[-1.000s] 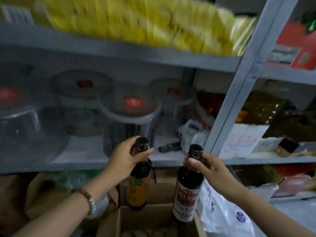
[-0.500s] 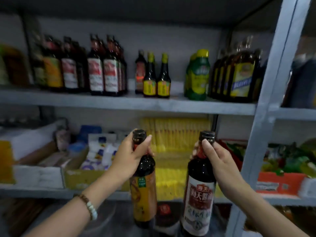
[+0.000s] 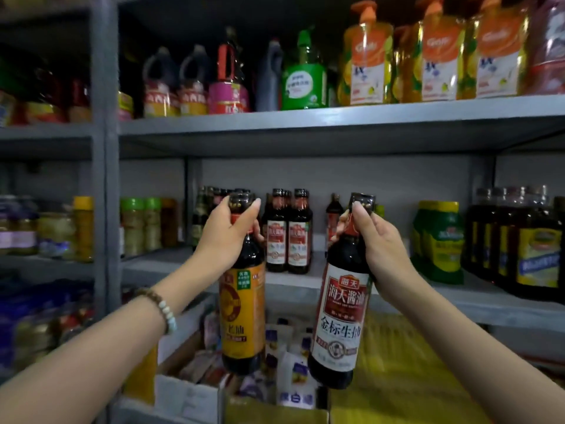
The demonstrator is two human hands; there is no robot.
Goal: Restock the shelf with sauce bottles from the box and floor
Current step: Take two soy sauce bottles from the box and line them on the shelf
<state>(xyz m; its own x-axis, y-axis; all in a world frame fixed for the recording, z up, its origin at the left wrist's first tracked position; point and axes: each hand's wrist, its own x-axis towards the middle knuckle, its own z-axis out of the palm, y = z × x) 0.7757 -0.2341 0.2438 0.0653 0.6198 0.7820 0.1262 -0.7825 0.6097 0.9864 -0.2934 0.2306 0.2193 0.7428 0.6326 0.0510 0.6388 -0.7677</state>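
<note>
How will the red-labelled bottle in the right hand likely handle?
The red-labelled bottle looks full of dark sauce, so probably heavy for its size. Tall and narrow: likely tippy if nudged. The right hand grips only its neck, so it may swing.

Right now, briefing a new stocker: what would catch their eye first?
The left hand grips an orange-labelled bottle and the right hand a red-labelled bottle, both held by their necks. Behind them, similar bottles stand on the middle shelf; orange pump bottles line the top right.

Bare forearms, brown and pale bead bracelet [image 3: 159, 307] on the left wrist
</note>
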